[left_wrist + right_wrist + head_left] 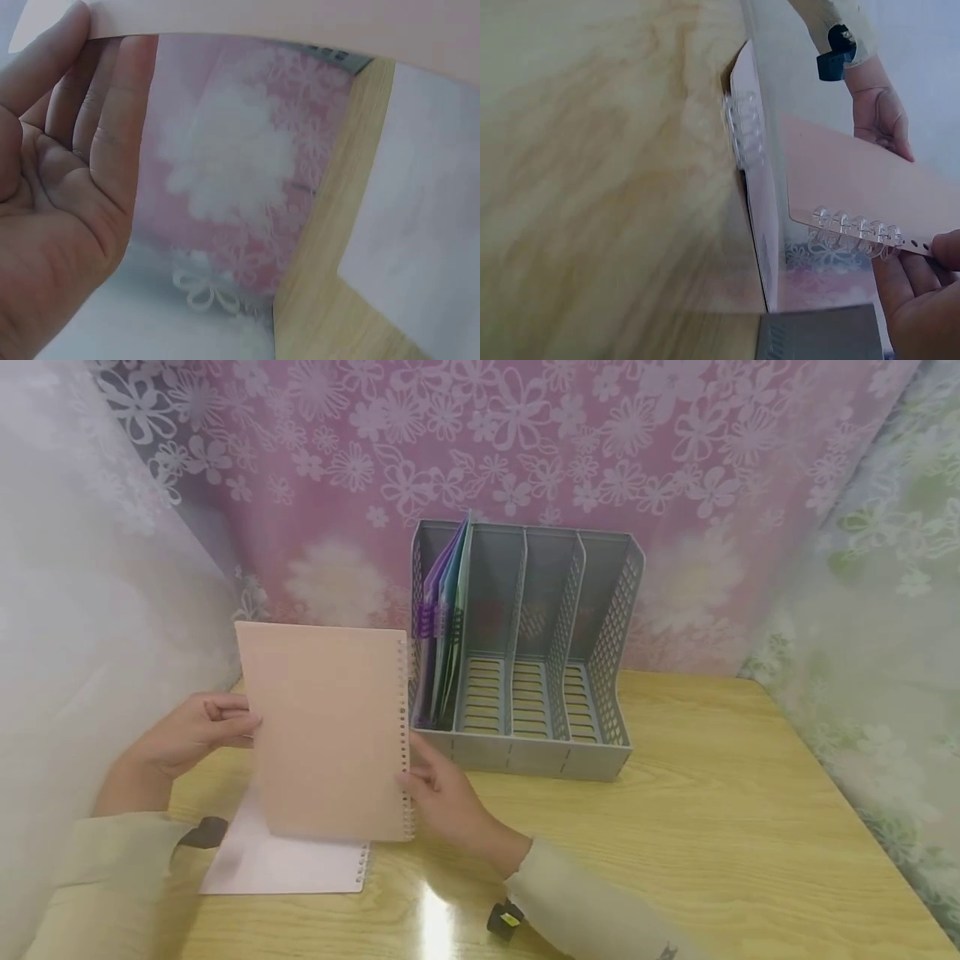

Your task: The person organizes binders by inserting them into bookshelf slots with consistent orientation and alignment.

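A peach ring-bound notebook is held up in front of me, its clear rings along the right edge. My left hand pinches its left edge between thumb and fingers. On the ringed edge, my right hand grips it, thumb on the near cover and fingers behind. Below it a pale pink ring-bound notebook lies on the table, partly covered by the peach one in the head view. In the left wrist view the left hand shows its palm, fingertips at the notebook's edge.
A grey file rack with upright dividers stands at the back of the wooden table. Several purple, teal and green notebooks stand in its leftmost compartment. Behind hangs a pink floral curtain; pale cloth borders both sides.
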A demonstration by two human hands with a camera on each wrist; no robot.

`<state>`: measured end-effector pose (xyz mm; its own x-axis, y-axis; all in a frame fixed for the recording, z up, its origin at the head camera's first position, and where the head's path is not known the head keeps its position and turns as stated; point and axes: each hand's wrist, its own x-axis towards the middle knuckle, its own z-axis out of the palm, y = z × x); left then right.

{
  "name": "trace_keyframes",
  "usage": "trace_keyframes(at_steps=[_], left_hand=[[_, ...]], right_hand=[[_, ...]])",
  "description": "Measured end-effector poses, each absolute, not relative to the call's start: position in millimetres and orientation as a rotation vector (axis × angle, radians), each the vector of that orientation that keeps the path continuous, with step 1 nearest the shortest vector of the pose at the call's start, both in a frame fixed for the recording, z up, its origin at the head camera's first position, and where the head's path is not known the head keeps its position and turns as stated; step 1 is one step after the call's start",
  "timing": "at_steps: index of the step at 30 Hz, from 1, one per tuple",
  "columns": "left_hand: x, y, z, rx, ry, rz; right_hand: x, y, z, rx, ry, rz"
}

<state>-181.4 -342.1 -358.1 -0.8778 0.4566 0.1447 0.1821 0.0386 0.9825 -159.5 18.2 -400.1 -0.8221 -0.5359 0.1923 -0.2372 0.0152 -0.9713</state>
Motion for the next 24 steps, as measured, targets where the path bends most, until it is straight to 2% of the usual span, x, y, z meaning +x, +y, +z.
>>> trace_keyframes(at_steps=[8,24], left_hand=[[-181.1,-304.6,-347.7,0.844,2.141,1.834],[-172.3,-230.2,-339.3,0.838,2.269,1.728]], right_hand=[[-171.4,65.7,-394.7,-1.017,2.117,-1.821],[-171.4,135.4,-404.7,-0.967,2.308,-1.790]])
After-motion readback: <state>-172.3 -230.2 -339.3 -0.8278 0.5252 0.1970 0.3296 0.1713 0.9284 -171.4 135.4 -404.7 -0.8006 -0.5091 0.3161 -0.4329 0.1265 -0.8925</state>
